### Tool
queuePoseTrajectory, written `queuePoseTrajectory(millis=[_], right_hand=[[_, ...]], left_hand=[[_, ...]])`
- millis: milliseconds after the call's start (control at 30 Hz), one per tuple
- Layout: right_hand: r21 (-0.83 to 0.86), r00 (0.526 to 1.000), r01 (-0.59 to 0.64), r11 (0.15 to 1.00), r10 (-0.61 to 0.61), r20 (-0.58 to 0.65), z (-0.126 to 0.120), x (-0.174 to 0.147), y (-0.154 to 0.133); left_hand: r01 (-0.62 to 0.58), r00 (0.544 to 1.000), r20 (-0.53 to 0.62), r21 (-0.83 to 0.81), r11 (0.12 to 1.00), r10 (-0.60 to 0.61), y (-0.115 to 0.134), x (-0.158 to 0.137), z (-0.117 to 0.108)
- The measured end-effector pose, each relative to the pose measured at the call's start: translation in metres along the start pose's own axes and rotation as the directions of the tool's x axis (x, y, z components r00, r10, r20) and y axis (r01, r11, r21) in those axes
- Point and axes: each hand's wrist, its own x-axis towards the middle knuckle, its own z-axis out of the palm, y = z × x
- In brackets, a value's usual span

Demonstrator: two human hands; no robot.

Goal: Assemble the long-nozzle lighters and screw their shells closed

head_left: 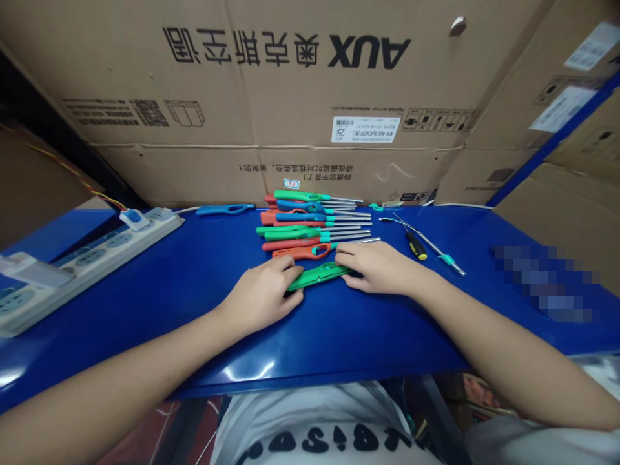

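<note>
Both my hands hold a green lighter handle [320,276] low over the blue table, one at each end. My left hand [267,289] has its fingers closed around the handle's left end. At the right end, the fingers of my right hand [375,266] pinch it and cover its tip. Just beyond lies a stack of long-nosed lighters [295,234] in red, green, blue and orange, their metal tubes pointing right. The nearest one is an orange lighter [305,250], close to my fingers.
A blue lighter handle [225,210] lies at the back left, beside a white power strip [97,258]. To the right are a black-and-yellow screwdriver [415,245] and a loose metal tube [436,248] with wire. Cardboard [290,129] walls the back of the blue table [368,336].
</note>
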Motion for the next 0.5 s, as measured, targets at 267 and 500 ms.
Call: queuePoseTrajectory(millis=[267, 500], right_hand=[[-0.012, 0.978, 0.091, 0.996, -0.091, -0.189, 0.0039, -0.003, 0.0084], [-0.066, 0.952, 0.123, 0.99, -0.136, -0.273, 0.0021, -0.0044, 0.0097]], left_hand=[[-0.068, 0.988, -0.138, -0.011, 0.998, 0.066, -0.0032, -0.0009, 0.0018], [-0.097, 0.98, -0.176, -0.025, 0.995, 0.091, -0.0025, -0.0021, -0.0015]])
